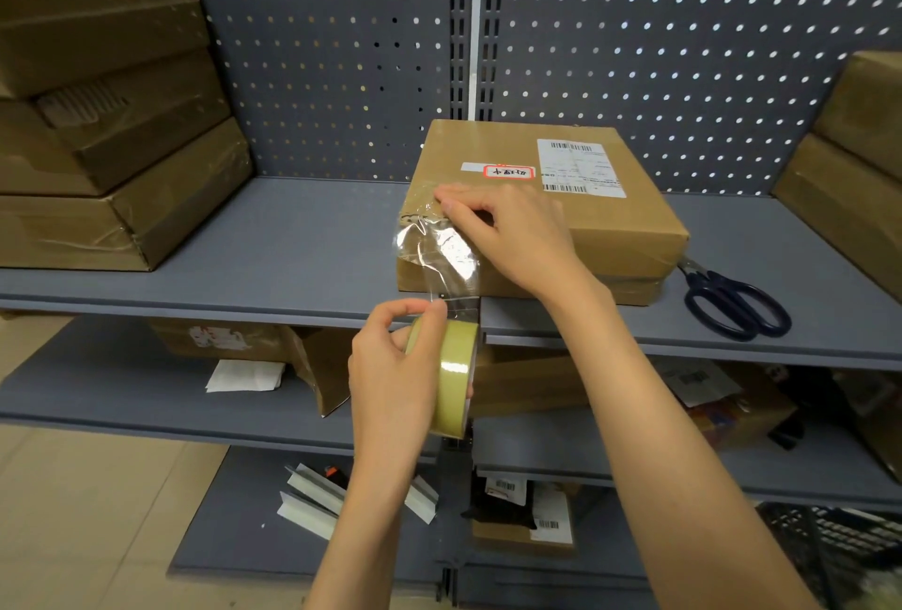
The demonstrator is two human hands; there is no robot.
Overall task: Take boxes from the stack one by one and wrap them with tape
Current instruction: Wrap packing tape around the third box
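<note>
Nearest the camera, the left hand (pixel 390 365) gripped a yellowish roll of clear packing tape (pixel 454 377), thumb and fingers curled round the roll, just below the front edge of the grey metal upper shelf (pixel 293 238). From the roll a clear strip of pulled-out tape (pixel 439 258) ran up over the near left corner of a flat brown cardboard box (pixel 610 214) that lay on that shelf. The right hand (pixel 512 233) lay on the box's top near that corner, its fingertips (pixel 446 199) pressing the strip's end down against the cardboard, fingers bent but not closed round anything. The strip looked crinkled and stood partly loose from the box's front face.

On top of the box sat a white printed shipping label with barcodes (pixel 581 168) and a small red-bordered sticker (pixel 508 171). A pair of dark-handled scissors (pixel 732 302) lay on the shelf just beside the box's right side. At the far left of the same shelf stood a stack of three brown taped cardboard boxes (pixel 107 121), well apart from the box being taped; more brown boxes (pixel 854 160) leaned at the right edge. Behind them rose a grey perforated back panel (pixel 634 48). On the lower shelves lay torn cardboard, white paper and small labelled parcels.
</note>
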